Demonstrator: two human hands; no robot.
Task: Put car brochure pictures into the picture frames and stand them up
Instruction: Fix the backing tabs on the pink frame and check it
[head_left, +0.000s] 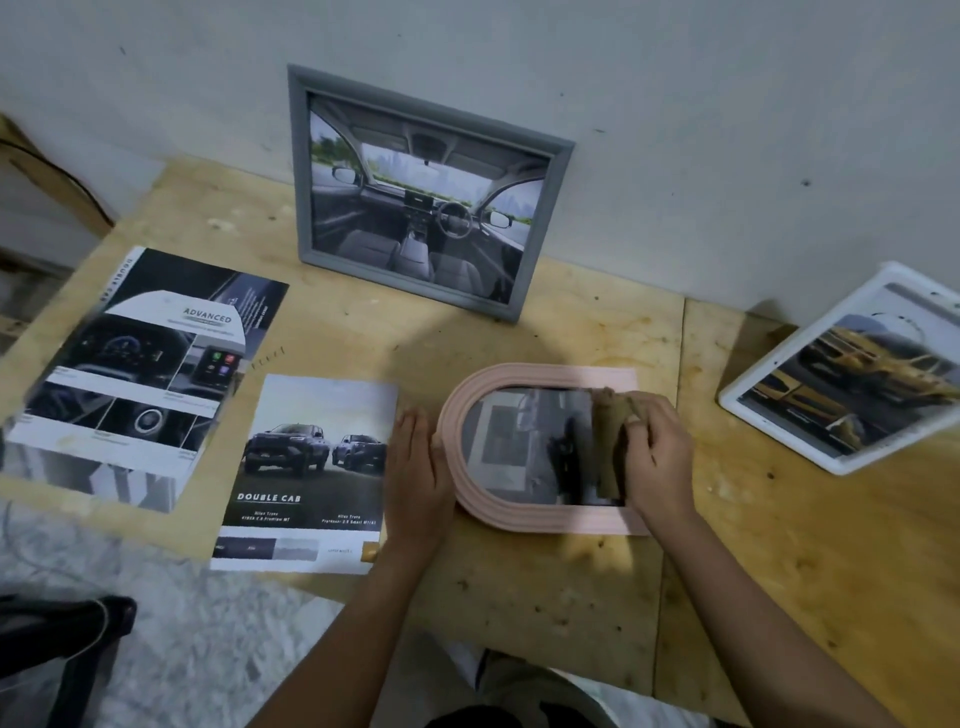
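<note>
Left hand (418, 462) flat, fingers straight against pink frame (519, 518); right hand (657, 452) curled round brown cloth (608, 441).

Bare left grip (415, 467) and bare right grip (657, 457) on unsleeved forearms (737, 587); pale grey garment (524, 686) at the lap.

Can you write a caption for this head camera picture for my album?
Left hand steadies a pink arched frame while the right hand holds a brown cloth on its glass.
</note>
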